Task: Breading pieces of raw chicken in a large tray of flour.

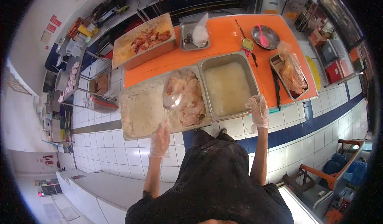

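My left hand [160, 139], in a clear plastic glove, is over the front edge of a wide metal tray [128, 132] of white flour [143, 104]. Its fingers are blurred, so their hold is unclear. Flour-coated raw meat pieces [191, 104] are heaped on the tray's right side. Over their left part is a shiny, rounded, see-through thing [172, 101], too blurred to name surely. My right hand [258, 108], also gloved, is by the front right corner of a deep steel pan [252, 74] of cloudy yellowish liquid [229, 86]. Its fingers are curled; whether they grip anything is unclear.
Behind the tray, a metal container [143, 59] holds reddish meat. On the orange tabletop [221, 29] are a small tray [187, 29] with a white bag, an opened can [247, 46], a round pan [269, 34] with a pink spoon, and a bagged tray [290, 74].
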The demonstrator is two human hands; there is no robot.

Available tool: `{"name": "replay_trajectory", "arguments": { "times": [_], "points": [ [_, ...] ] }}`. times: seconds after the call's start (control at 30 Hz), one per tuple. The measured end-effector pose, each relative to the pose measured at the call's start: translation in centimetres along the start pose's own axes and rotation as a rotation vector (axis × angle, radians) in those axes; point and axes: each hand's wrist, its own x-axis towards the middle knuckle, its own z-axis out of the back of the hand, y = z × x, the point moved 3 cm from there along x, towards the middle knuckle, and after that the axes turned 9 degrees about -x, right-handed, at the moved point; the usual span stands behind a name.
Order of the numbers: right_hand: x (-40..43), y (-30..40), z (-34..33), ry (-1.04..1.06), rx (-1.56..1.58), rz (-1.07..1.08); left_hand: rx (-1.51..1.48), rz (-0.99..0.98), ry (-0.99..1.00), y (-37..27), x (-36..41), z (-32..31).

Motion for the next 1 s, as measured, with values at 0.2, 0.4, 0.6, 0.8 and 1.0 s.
{"name": "replay_trajectory", "arguments": {
  "times": [0.2,0.4,0.6,0.8,1.0],
  "points": [
    [0.6,0.4,-1.5,0.074,-0.042,0.093,0.298,0.191,0.055,3.7,-1.7,-1.8],
    [0.9,0.7,-1.2,0.065,0.077,0.064,0.083,0.298,-0.052,1.0,-2.1,-1.8],
    [2.3,1.5,-2.1,0.107,0.154,0.047,-0.540,0.429,0.026,-7.5,4.4,-2.8],
    [8.9,6.7,-6.1,0.120,0.099,0.169,-0.274,-0.144,0.115,-10.8,11.2,-12.5],
    [20.0,13.4,-12.5,-0.025,-0.643,0.516,-0.538,0.066,0.171,-11.1,15.9,-10.0]
  ]
}}
